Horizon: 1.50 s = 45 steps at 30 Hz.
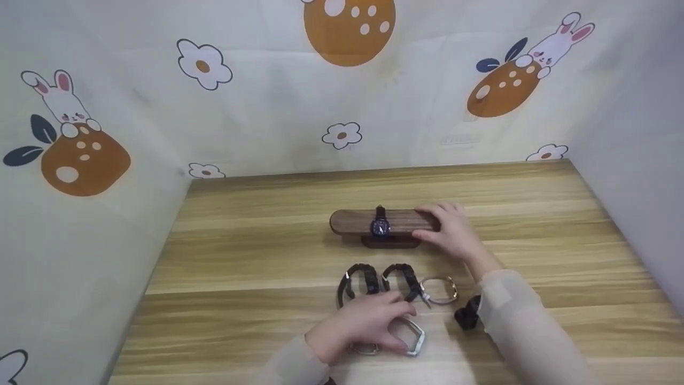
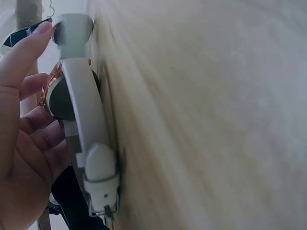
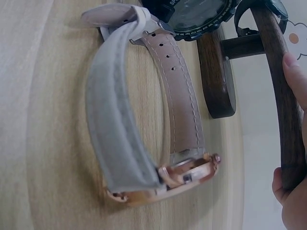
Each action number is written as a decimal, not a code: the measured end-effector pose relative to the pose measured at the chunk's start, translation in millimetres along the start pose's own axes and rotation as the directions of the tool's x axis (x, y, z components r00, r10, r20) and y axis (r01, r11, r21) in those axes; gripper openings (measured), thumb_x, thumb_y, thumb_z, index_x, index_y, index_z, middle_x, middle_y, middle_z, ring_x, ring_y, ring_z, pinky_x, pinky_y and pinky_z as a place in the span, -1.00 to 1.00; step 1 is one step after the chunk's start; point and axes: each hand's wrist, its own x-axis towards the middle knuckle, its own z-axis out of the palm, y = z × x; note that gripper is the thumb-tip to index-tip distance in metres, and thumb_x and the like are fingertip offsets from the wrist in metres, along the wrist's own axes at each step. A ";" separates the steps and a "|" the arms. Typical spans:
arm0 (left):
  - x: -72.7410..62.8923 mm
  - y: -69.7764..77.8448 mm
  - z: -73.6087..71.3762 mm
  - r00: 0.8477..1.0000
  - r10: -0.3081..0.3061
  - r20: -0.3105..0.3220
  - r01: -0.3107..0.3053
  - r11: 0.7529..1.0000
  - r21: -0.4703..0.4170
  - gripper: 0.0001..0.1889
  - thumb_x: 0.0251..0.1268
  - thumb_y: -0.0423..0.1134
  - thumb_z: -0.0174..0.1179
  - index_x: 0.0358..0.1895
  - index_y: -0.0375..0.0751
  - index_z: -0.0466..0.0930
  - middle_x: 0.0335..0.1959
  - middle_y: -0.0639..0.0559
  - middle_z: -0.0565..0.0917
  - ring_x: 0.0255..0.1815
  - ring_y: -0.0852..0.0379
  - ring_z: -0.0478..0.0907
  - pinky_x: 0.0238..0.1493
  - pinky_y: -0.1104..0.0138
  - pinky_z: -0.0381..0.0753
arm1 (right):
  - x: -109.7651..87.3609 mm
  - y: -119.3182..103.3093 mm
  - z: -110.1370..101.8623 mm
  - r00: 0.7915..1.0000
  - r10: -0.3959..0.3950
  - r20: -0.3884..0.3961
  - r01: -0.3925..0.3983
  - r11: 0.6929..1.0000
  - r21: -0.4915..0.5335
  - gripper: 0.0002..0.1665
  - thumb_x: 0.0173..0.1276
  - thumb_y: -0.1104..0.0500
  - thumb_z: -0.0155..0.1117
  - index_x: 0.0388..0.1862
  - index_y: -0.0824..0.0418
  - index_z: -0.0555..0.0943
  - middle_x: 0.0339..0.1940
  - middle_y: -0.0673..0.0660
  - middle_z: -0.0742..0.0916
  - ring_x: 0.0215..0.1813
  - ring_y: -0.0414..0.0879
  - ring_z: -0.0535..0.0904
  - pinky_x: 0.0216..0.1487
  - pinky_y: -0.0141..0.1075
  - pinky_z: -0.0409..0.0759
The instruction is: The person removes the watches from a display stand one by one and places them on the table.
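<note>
A dark wooden watch stand has a dark-dialled watch strapped round its bar. My right hand grips the bar's right end, thumb in front and fingers behind. Nearer, my left hand is over the front watches, thumb and fingers spread apart beside a pale mint watch. In the left wrist view, a white-strapped watch with a rose-gold case stands by those fingers; firm contact cannot be made out. Part of another watch shows beneath the left hand.
Two black watches and a pale-strapped, rose-gold watch stand in a row before the stand. A small black object is beside the right sleeve. Patterned cloth walls border the wooden table.
</note>
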 end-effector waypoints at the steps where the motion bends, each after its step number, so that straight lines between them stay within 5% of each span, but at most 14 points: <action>1: -0.2 -0.2 0.1 1.000 0.000 0.002 0.000 1.000 0.001 -0.40 -0.11 0.22 0.36 0.05 0.08 0.51 -0.18 0.22 0.46 -0.27 0.37 0.42 -0.25 0.56 0.47 | 0.0 -0.1 -0.1 1.000 0.001 0.000 -0.001 1.000 -0.001 -0.20 0.05 -0.24 0.36 0.23 0.08 0.47 0.17 0.20 0.52 0.20 0.15 0.30 0.21 0.14 0.26; 16: -3.8 0.1 -4.6 1.000 -0.013 -0.021 0.012 0.998 -0.060 -0.40 -0.01 0.19 0.32 0.12 0.03 0.49 -0.07 0.21 0.49 -0.15 0.36 0.43 -0.08 0.54 0.46 | 0.4 -1.8 0.0 1.000 -0.017 -0.007 0.017 1.000 -0.021 -0.22 0.05 -0.22 0.38 0.22 0.08 0.48 0.16 0.20 0.54 0.18 0.15 0.31 0.19 0.12 0.28; 45: -3.7 -1.1 -27.6 0.994 -0.023 -0.104 0.014 0.996 -0.090 -0.38 0.09 0.14 0.26 0.23 0.02 0.42 -0.04 0.16 0.47 -0.19 0.33 0.43 -0.11 0.52 0.47 | 1.7 0.4 -1.4 0.999 -0.040 0.005 0.040 0.999 -0.020 -0.20 0.03 -0.25 0.37 0.21 0.08 0.49 0.16 0.21 0.54 0.14 0.15 0.33 0.16 0.11 0.30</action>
